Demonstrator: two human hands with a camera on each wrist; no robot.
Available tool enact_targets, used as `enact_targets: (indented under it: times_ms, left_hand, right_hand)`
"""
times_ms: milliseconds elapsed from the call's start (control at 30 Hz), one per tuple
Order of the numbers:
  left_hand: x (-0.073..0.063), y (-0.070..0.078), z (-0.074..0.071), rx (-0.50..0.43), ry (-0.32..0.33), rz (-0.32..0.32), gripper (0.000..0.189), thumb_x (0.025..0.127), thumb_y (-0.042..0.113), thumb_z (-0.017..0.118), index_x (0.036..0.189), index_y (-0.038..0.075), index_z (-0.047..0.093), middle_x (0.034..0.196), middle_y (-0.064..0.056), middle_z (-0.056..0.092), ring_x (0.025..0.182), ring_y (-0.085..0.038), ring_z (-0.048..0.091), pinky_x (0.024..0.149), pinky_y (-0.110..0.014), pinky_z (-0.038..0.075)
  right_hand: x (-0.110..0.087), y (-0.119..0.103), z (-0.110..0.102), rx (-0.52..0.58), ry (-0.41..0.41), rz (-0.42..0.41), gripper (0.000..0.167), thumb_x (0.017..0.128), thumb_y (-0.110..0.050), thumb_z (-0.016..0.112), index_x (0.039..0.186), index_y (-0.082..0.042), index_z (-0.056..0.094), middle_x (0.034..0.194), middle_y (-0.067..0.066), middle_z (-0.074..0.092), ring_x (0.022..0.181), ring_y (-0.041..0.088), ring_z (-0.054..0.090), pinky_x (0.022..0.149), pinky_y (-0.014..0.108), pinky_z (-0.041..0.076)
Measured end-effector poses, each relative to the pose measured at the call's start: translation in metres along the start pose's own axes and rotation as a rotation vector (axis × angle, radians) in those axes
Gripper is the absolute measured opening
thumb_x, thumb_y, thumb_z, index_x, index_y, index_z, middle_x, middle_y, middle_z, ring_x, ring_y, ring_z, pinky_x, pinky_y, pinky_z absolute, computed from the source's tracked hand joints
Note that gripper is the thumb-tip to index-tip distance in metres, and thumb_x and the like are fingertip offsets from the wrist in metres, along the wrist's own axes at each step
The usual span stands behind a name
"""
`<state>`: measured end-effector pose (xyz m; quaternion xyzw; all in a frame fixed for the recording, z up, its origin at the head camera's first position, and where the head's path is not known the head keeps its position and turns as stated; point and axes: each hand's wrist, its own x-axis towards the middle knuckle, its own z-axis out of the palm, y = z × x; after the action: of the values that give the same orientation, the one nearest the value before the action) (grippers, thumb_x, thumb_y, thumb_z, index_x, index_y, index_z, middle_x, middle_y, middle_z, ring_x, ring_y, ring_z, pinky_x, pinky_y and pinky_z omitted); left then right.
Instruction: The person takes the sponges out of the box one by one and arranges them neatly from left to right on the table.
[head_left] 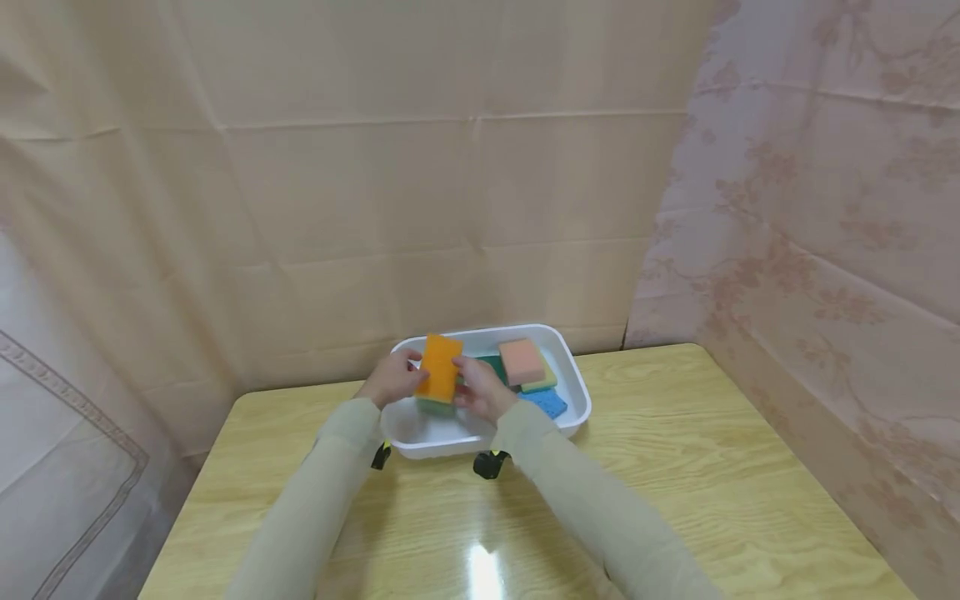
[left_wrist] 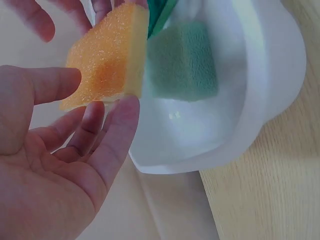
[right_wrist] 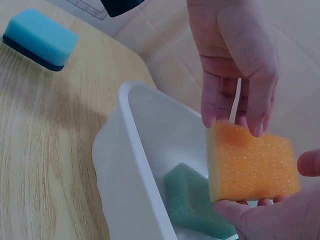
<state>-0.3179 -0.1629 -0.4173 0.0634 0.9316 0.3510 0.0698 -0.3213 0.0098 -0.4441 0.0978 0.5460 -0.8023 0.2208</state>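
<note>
Pinching orange sponge (head_left: pixel 440 369) with left hand (head_left: pixel 390 380) and right hand (head_left: pixel 486 388) | squeeze edges lightly, evenly | hold clear of pale green sponge (left_wrist: pixel 185 62) in white tray (head_left: pixel 579 392)

A wood-grain table (head_left: pixel 675 450) stands in a draped corner before me, with creased beige cloth (head_left: pixel 375 183) behind, pink floral fabric (head_left: pixel 840 208) to the right and a pale, band-trimmed cloth (head_left: pixel 45 475) at left. Home or workplace, I cannot tell.
</note>
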Motion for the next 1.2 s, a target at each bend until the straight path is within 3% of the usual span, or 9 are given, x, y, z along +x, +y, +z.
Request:
enact_targets:
  times_ms: [367,633,933,1200]
  left_hand:
    - [-0.012,-0.007,0.006,-0.114,0.118,0.052,0.038,0.094,0.014,0.065,0.125,-0.005,0.057,0.094,-0.014,0.064,0.066,-0.020,0.063,0.065,-0.031,0.058]
    - [-0.021,-0.016,0.009,-0.267,0.163,0.059,0.035,0.095,0.009,0.064,0.126,-0.004,0.057,0.099,-0.019,0.063,0.078,-0.025,0.065,0.065,-0.032,0.060]
    - [-0.037,-0.028,0.005,-0.345,0.188,0.094,0.034,0.095,0.010,0.065,0.125,-0.004,0.058,0.098,-0.018,0.061,0.075,-0.022,0.062,0.066,-0.032,0.060]
    - [-0.062,-0.035,0.002,-0.422,0.176,0.067,0.038,0.097,0.016,0.065,0.129,-0.003,0.055,0.101,-0.017,0.059,0.077,-0.022,0.063,0.070,-0.033,0.060]
  right_hand:
    - [-0.013,-0.002,0.001,-0.123,0.008,-0.040,0.054,0.102,-0.020,0.052,0.152,-0.008,0.034,0.153,0.016,0.038,0.133,0.037,0.043,0.107,0.049,0.042]
    - [-0.021,0.002,0.006,-0.246,-0.010,-0.130,0.056,0.100,-0.018,0.054,0.151,-0.006,0.034,0.146,0.019,0.046,0.129,0.039,0.049,0.107,0.053,0.041]
    - [-0.035,0.009,0.009,-0.300,-0.030,-0.175,0.050,0.102,-0.018,0.055,0.149,-0.010,0.041,0.143,0.014,0.049,0.121,0.032,0.055,0.103,0.049,0.047]
    - [-0.050,0.021,0.011,-0.314,-0.097,-0.246,0.049,0.101,-0.018,0.056,0.148,-0.009,0.043,0.131,0.013,0.054,0.113,0.028,0.059,0.098,0.046,0.051]
